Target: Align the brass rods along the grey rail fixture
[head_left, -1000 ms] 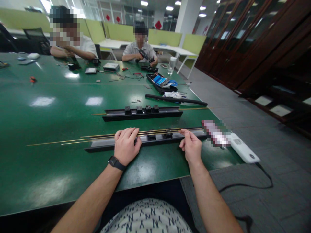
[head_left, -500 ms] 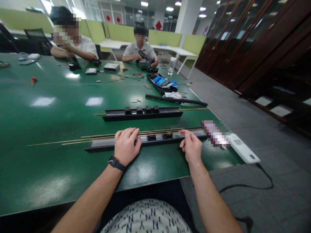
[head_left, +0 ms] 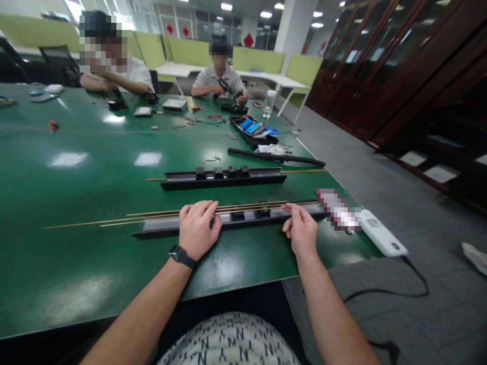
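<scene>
A long black channel (head_left: 160, 232) with a pale inner face lies across the table in front of me. Several thin brass rods (head_left: 249, 207) run along it, their left ends sticking out past it. My left hand (head_left: 198, 228) is closed over the channel and rods, fingers on the far side and thumb on the near side. With thumb and forefinger, my right hand (head_left: 303, 230) pinches the right end of one brass rod. Two black blocks, a left block (head_left: 238, 213) and a right block (head_left: 264, 210), sit in the channel between my hands.
A second channel (head_left: 224, 182) with several black blocks lies beyond. A phone (head_left: 338, 210) and white power bank (head_left: 382, 233) lie by the right edge. Behind are a black tube (head_left: 276, 157), a glove (head_left: 274, 149) and a filled black tray (head_left: 243, 133). Two people sit across the table.
My right hand has shifted slightly right, and one rod's left end has slid a little right too. My left hand keeps its place. A pale object has appeared at the right edge, over the floor.
</scene>
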A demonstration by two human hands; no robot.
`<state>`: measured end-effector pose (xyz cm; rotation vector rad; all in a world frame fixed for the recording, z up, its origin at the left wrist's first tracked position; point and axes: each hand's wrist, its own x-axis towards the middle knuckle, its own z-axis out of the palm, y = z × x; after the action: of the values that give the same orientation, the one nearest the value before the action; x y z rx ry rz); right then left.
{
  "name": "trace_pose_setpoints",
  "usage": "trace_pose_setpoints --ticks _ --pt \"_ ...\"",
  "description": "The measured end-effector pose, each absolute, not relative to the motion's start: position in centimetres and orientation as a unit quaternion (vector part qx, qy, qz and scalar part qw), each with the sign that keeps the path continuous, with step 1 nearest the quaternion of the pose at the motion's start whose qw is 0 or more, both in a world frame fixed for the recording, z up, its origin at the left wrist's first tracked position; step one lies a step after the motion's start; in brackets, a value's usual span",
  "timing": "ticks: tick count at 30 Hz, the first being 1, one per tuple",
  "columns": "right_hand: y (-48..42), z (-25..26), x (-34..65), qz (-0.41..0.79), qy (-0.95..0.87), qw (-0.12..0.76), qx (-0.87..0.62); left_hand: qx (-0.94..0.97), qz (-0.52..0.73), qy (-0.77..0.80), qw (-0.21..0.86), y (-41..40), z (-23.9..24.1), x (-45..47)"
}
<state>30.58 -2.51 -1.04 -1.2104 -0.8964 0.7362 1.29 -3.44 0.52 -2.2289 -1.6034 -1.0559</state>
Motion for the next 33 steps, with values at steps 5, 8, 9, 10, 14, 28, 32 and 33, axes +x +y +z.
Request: trace_pose_setpoints --ticks 5,8,9,10,14,28,32,33 --pt "-2.64 -1.00 30.55 0.331 -0.402 0.664 -0.536 -0.753 -0.360 -0.543 0.098 -3.44 0.57 1.31" --pt "-2.85 -0.96 30.51 0.336 -0.424 0.645 -0.540 -0.754 -0.359 -0.541 0.100 -3.41 0.57 1.30" --pt "-2.91 -0.97 30.50 0.337 -0.431 0.640 -0.539 -0.754 -0.359 -0.540 0.101 -3.40 0.56 1.30" --pt "-2.94 -0.99 30.49 0.338 -0.436 0.637 -0.538 -0.754 -0.359 -0.540 0.103 -3.40 0.55 1.30" --pt "-2.87 -1.11 30.44 0.335 -0.433 0.642 -0.536 -0.755 -0.356 -0.538 0.115 -3.42 0.53 1.28" --pt "-2.66 -1.32 30.41 0.317 -0.427 0.648 -0.545 -0.758 -0.354 -0.537 0.110 -3.40 0.46 1.28" --pt "-2.68 -1.25 30.38 0.315 -0.427 0.646 -0.549 -0.758 -0.354 -0.536 0.111 -3.40 0.52 1.29" --pt "-2.69 -1.23 30.37 0.316 -0.427 0.645 -0.549 -0.758 -0.354 -0.536 0.111 -3.40 0.54 1.29"
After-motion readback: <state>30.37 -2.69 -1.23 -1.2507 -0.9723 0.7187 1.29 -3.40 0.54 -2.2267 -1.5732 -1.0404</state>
